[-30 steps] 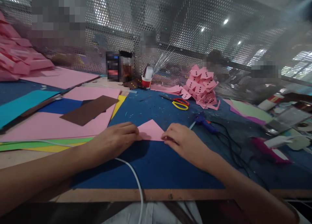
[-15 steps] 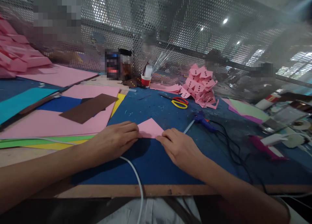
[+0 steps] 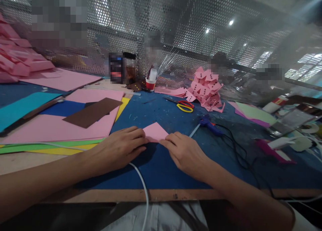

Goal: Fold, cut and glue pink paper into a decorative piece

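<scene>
A small folded pink paper piece point(image 3: 155, 131) lies on the dark blue mat point(image 3: 161, 167), its point facing away from me. My left hand point(image 3: 120, 149) lies on the mat with its fingertips pressed on the paper's left corner. My right hand point(image 3: 184, 152) presses its fingertips on the paper's lower right edge. Both hands have fingers held together and flat on the paper. A white cable point(image 3: 142, 184) runs under my left wrist toward me.
Large pink, brown, blue, green and yellow sheets point(image 3: 75, 123) are stacked at left. Red-and-yellow scissors point(image 3: 184, 106), a blue glue gun point(image 3: 210, 123) with black cord, a pile of folded pink pieces point(image 3: 207, 90), a red cup point(image 3: 151, 83), and a perforated metal wall point(image 3: 191, 33) lie beyond.
My right hand slid left along the paper's lower edge, closer to my left hand. The left hand stayed on the left corner.
</scene>
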Tool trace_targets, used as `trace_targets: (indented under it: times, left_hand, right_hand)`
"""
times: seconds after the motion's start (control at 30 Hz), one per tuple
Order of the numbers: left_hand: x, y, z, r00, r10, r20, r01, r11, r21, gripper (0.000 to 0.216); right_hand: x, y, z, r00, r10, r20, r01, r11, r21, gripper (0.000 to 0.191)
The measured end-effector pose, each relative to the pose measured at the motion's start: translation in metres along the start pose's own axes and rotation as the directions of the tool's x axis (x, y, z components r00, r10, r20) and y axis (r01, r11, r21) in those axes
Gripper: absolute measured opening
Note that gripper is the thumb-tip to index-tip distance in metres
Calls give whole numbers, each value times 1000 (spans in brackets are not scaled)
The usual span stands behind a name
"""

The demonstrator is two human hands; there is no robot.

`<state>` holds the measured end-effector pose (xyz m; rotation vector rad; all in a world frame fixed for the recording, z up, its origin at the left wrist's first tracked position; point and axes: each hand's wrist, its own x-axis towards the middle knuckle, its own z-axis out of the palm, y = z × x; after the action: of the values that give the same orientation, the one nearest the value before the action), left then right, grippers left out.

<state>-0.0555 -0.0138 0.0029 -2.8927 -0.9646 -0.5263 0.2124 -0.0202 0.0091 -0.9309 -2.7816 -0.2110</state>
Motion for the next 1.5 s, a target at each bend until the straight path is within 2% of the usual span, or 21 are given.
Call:
trace_targets:
  times: [0.43, 0.87, 1.2, 1.5]
  left_hand:
    - [0, 6, 6, 1000, -18, 21, 17, 998, 53, 28]
    - [3, 8, 4, 999, -4, 46, -1, 994, 109, 31]
    - [1, 7, 4, 999, -32, 20, 31, 998, 51, 25]
    - [-2, 12, 2, 999, -48, 3, 47, 990, 131, 28]
  right_hand:
    - [5, -3, 3, 1000, -10, 14, 10, 999, 30, 34]
    - [9, -4, 2, 1000, -18, 9, 18, 1000, -12, 34]
    - [1, -2, 2, 999, 24, -43, -20, 997, 77, 31]
    - [-6, -2, 2, 996, 70, -50, -65, 992, 112, 30]
